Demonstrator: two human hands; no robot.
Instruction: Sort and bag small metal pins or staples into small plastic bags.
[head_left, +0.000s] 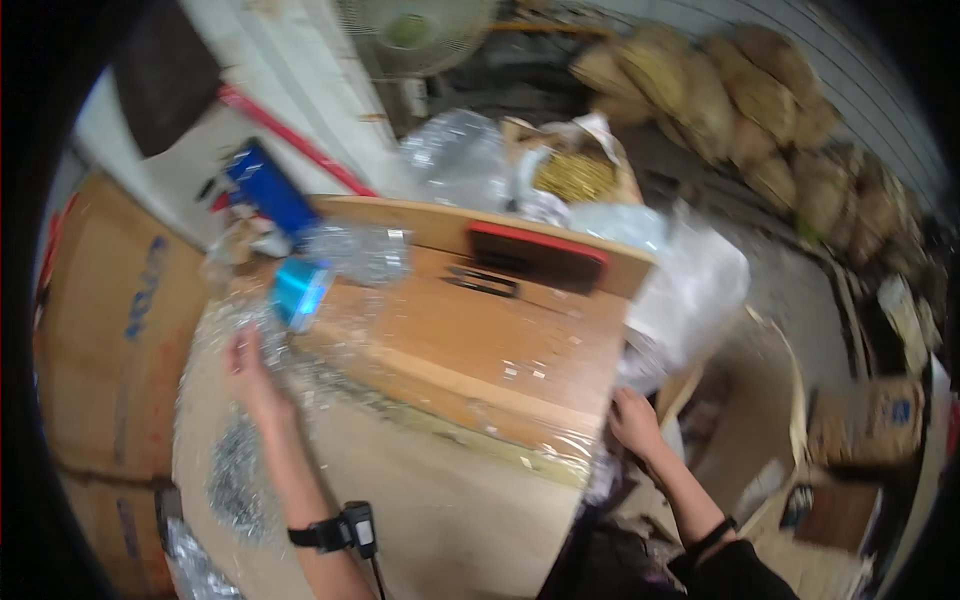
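My left hand point(258, 382) is raised over the left part of the work table, close to a pile of small silvery metal pieces point(238, 480). Motion smears its fingers, so their grip cannot be made out. Just beyond it lies a shiny blue cylinder point(300, 293), beside crumpled clear plastic bags point(358, 252). At the table's right edge is my right hand point(635, 422), fingers curled in, against a white plastic bag point(690, 300). Whatever those fingers hold, if anything, is hidden.
A wooden board point(470, 345) with a raised back rim bears a dark, red-edged phone-like slab point(537, 257) and small black tools point(483, 283). Cardboard boxes point(125, 330) stand left. Behind are a fan point(408, 35), a bag of golden pieces point(575, 178) and stacked sacks point(740, 95).
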